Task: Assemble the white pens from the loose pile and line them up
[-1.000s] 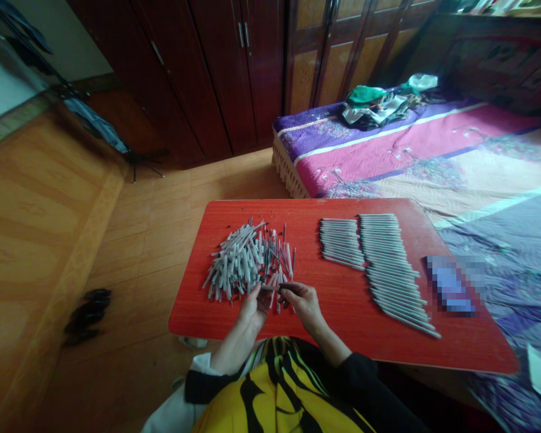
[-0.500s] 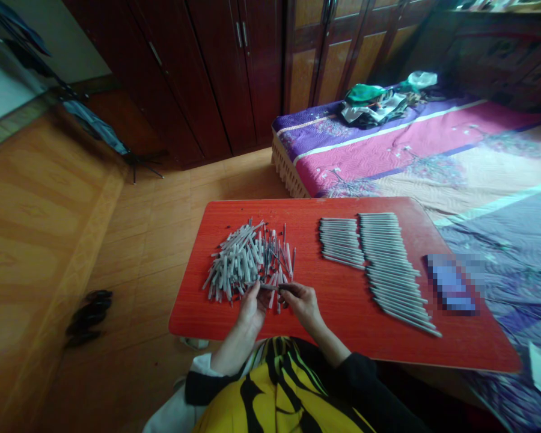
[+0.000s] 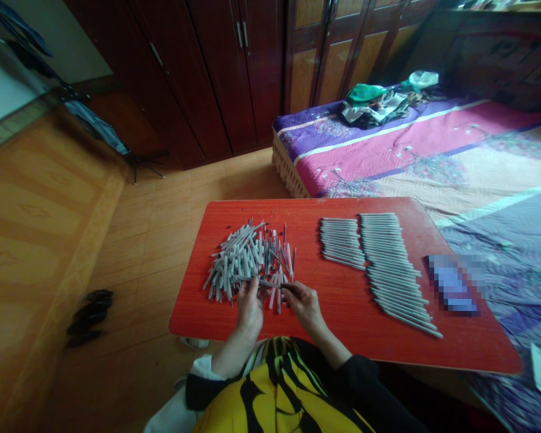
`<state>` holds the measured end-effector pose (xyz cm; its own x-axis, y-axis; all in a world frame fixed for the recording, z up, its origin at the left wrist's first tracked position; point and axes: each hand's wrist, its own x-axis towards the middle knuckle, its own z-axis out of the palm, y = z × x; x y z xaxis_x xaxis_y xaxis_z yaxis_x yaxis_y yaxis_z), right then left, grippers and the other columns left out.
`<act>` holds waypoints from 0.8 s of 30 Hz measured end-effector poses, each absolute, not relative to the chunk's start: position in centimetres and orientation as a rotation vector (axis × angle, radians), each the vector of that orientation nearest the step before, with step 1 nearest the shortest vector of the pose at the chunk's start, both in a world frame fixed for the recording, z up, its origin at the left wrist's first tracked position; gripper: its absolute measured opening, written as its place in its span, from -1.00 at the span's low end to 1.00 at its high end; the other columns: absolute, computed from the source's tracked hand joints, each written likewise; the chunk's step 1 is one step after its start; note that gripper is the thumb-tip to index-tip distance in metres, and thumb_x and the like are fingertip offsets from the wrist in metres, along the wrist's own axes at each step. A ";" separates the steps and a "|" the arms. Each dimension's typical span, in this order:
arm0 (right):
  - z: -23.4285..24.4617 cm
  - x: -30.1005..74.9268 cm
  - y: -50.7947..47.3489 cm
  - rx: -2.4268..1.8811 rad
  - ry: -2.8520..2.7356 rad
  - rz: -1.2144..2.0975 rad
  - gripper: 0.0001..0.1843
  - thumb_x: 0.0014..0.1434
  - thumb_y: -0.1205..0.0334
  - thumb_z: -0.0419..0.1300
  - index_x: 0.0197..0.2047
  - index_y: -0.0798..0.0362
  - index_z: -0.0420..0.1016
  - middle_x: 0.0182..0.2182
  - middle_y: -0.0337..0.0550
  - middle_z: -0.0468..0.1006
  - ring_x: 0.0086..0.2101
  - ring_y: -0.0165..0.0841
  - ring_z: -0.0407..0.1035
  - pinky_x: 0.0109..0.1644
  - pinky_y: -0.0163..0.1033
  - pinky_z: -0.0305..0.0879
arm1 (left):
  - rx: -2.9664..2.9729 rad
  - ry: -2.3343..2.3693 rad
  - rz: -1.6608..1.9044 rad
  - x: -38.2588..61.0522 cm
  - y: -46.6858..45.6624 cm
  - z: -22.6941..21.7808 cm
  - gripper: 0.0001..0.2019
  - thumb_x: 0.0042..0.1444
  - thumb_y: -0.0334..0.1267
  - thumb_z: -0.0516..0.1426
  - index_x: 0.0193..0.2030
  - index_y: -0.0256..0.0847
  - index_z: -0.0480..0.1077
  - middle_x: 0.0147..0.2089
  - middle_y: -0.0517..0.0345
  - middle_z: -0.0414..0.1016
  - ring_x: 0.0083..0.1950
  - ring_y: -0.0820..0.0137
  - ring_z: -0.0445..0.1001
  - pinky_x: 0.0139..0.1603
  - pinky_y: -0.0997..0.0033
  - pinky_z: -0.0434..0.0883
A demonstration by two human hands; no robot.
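My left hand (image 3: 249, 305) and my right hand (image 3: 305, 302) meet over the near edge of a red table (image 3: 342, 343). Between them they pinch one thin grey pen-like stick (image 3: 270, 284), the left hand on its light barrel and the right hand on its dark end. Just beyond the hands lies a loose pile of grey sticks and dark thin pieces (image 3: 247, 258). To the right, two neat rows of grey sticks (image 3: 379, 258) lie side by side on the table.
A blurred blue object (image 3: 453, 282) rests on the table's right part. A bed with a purple and pink quilt (image 3: 388, 150) stands behind, with clothes (image 3: 379, 102) on it. Dark wooden wardrobes (image 3: 234, 72) line the back. Dark slippers (image 3: 88, 316) lie on the floor at left.
My left hand has slid slightly up and left along the stick, toward the pile. The right hand has stayed almost in place.
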<state>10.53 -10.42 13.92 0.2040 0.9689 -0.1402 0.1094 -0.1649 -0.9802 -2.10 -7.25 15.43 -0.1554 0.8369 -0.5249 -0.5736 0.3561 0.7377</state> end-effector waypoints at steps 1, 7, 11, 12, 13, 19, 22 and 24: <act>14.2 10.6 -10.4 -1.528 -1.133 1.059 -0.76 0.03 0.11 0.14 -0.34 0.08 0.53 -0.60 -0.17 0.49 -0.59 -0.37 0.37 -0.54 -0.34 0.26 | 0.312 1.203 1.266 -2.1 -7.3 15.5 -0.69 -0.17 -0.17 0.29 -0.31 -0.23 0.34 -0.43 0.22 0.48 -0.50 0.48 0.46 -0.48 0.52 0.37; 15.5 10.5 -10.5 -1.597 -1.204 1.110 -0.59 0.13 -0.05 0.01 -0.56 0.06 0.33 -0.69 -0.23 0.38 -0.64 -0.43 0.29 -0.56 -0.37 0.19 | 0.412 1.227 1.274 -2.0 -7.4 15.7 -0.70 -0.15 -0.14 0.27 -0.31 -0.23 0.33 -0.42 0.21 0.45 -0.48 0.47 0.45 -0.47 0.51 0.38; 15.1 10.3 -10.6 -1.454 -1.022 1.372 -0.53 0.16 -0.15 -0.08 -0.47 0.08 0.31 -0.66 -0.26 0.36 -0.68 -0.44 0.28 -0.65 -0.38 0.17 | 0.386 1.220 1.277 -2.2 -7.1 15.6 -0.70 -0.15 -0.15 0.27 -0.31 -0.24 0.33 -0.44 0.22 0.44 -0.48 0.47 0.45 -0.45 0.49 0.39; 15.0 10.3 -10.6 -1.446 -1.023 1.351 -0.55 0.16 -0.14 -0.06 -0.40 0.09 0.34 -0.64 -0.26 0.37 -0.66 -0.44 0.30 -0.64 -0.38 0.19 | 0.370 1.222 1.280 -2.3 -6.9 15.5 -0.70 -0.15 -0.15 0.27 -0.32 -0.24 0.33 -0.45 0.22 0.44 -0.48 0.46 0.45 -0.44 0.49 0.39; 14.8 10.4 -10.6 -1.448 -1.045 1.301 -0.59 0.15 -0.11 -0.02 -0.33 0.10 0.35 -0.61 -0.26 0.39 -0.64 -0.44 0.31 -0.61 -0.38 0.20 | 0.360 1.222 1.283 -2.4 -6.9 15.4 -0.70 -0.15 -0.16 0.28 -0.33 -0.23 0.32 -0.45 0.23 0.44 -0.47 0.46 0.46 -0.44 0.48 0.39; 14.6 10.5 -10.6 -1.620 -1.403 0.996 -0.77 0.12 0.12 0.07 -0.34 0.10 0.41 -0.57 -0.19 0.44 -0.55 -0.42 0.32 -0.47 -0.37 0.19 | 0.388 1.209 1.265 -2.5 -7.1 15.1 -0.67 -0.14 -0.11 0.27 -0.27 -0.24 0.35 -0.42 0.23 0.45 -0.49 0.50 0.44 -0.47 0.52 0.37; 14.8 10.5 -10.7 -1.671 -1.527 0.967 -0.70 0.19 0.13 -0.04 -0.46 0.09 0.37 -0.60 -0.18 0.42 -0.57 -0.42 0.31 -0.47 -0.37 0.14 | 0.404 1.208 1.244 -2.5 -7.3 15.0 -0.64 -0.15 -0.10 0.27 -0.23 -0.23 0.37 -0.41 0.24 0.45 -0.51 0.52 0.43 -0.47 0.52 0.37; 14.9 10.6 -10.8 -1.654 -1.558 1.003 -0.63 0.24 0.11 -0.10 -0.49 0.08 0.34 -0.61 -0.19 0.42 -0.58 -0.43 0.31 -0.48 -0.38 0.13 | 0.409 1.207 1.233 -2.5 -7.2 15.0 -0.64 -0.15 -0.10 0.27 -0.24 -0.24 0.37 -0.41 0.24 0.45 -0.52 0.53 0.42 -0.47 0.52 0.37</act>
<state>10.59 -10.83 14.94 0.0031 0.9951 -0.0983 0.5013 -0.0866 -0.8609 -2.50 -7.25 14.97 -0.1376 0.8697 -0.4740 -0.4927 0.3550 0.7945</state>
